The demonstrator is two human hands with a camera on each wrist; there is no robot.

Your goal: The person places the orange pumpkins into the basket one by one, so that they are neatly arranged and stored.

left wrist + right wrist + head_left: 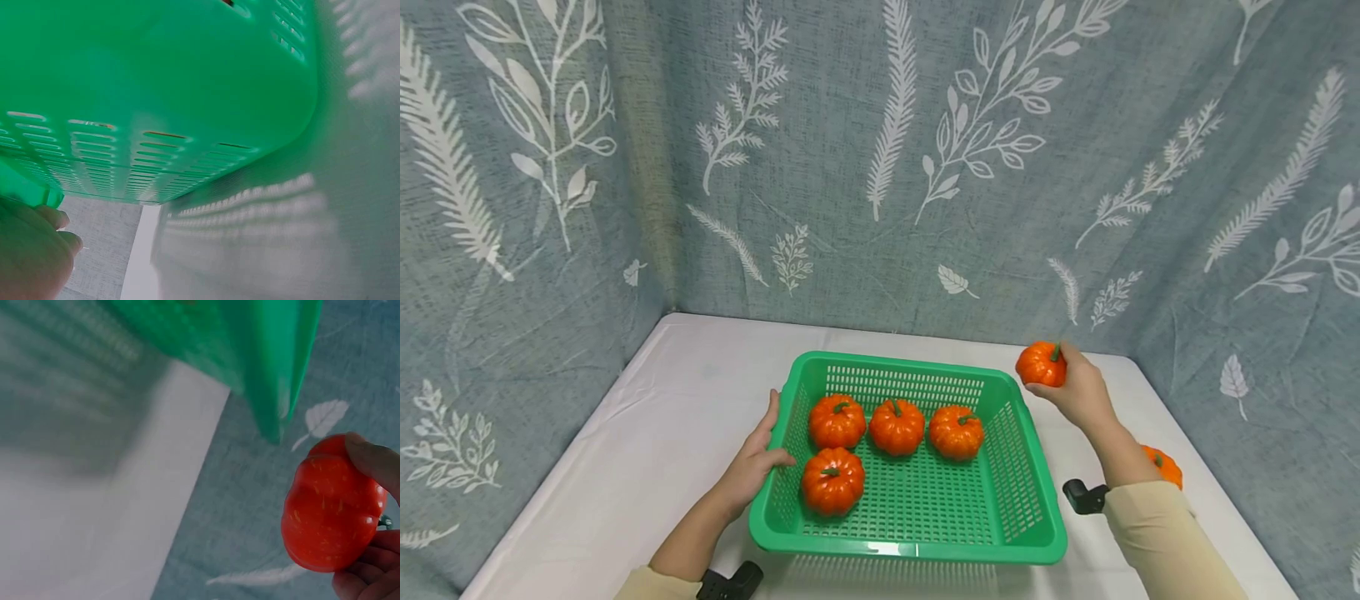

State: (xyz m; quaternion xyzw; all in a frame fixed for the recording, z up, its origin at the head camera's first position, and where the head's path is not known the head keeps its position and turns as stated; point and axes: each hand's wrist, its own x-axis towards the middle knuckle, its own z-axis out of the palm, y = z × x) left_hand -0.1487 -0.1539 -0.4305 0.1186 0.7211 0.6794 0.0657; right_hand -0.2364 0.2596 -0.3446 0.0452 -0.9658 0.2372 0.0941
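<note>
My right hand (1081, 390) grips a small orange pumpkin (1042, 364) by its side, held just beyond the right back corner of a green plastic basket (910, 552). In the right wrist view the thumb and fingers pinch that pumpkin (331, 509) from either side. My left hand (752, 461) grasps the basket's left rim, thumb over the edge and fingers along the outside. Inside the basket sit a back row of pumpkins, at left (837, 421), middle (897, 427) and right (957, 432), and another pumpkin (832, 482) in front of the left one.
One more pumpkin (1163, 467) lies on the white-covered table (700, 392) to the right, partly behind my right forearm. A blue-grey leaf-patterned curtain (850, 250) encloses the back and sides. The basket's slotted side (156, 81) fills much of the left wrist view.
</note>
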